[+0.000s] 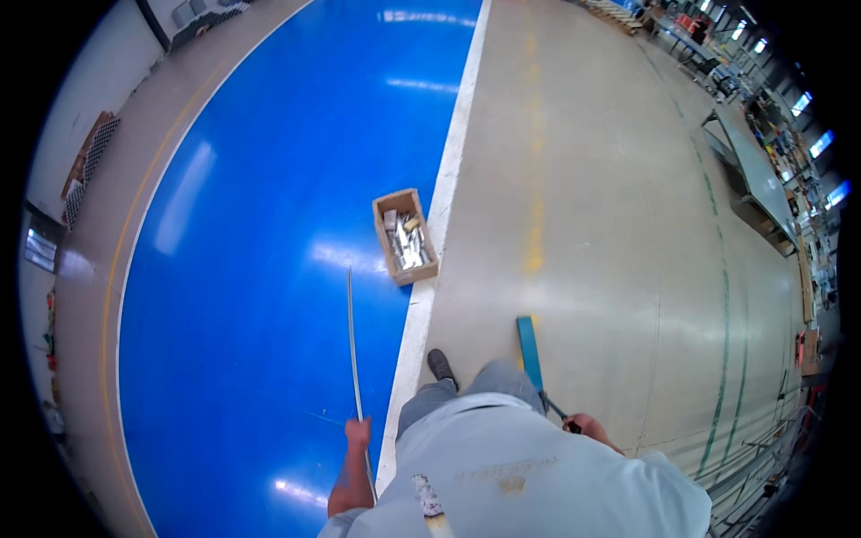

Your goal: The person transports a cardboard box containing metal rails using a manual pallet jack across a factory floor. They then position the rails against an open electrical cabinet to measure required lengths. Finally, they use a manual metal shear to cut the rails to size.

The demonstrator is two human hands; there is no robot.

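Observation:
My left hand [357, 432] is closed around a long, thin metal strip [353, 345], which reaches forward over the blue floor and back past my forearm. At my right side, my right hand [587, 426] grips the dark handle of a tool with a long teal head [529, 352]; its exact kind is unclear. A yellow edge shows along that head, low beside my leg. Ahead of me, an open cardboard box [391, 260] of shiny metal pieces [410, 247] sits across the blue floor's white border. A cigarette [432, 507] with an ashy tip juts in at the lower edge.
Blue floor [269, 314] spreads to the left, bounded by a white line [453, 152]. Grey floor [610, 224] lies to the right, with a large flat-topped table [758, 175] farther off. Metal racks [762, 457] stand at the lower right; my dark shoe [441, 366] is by the line.

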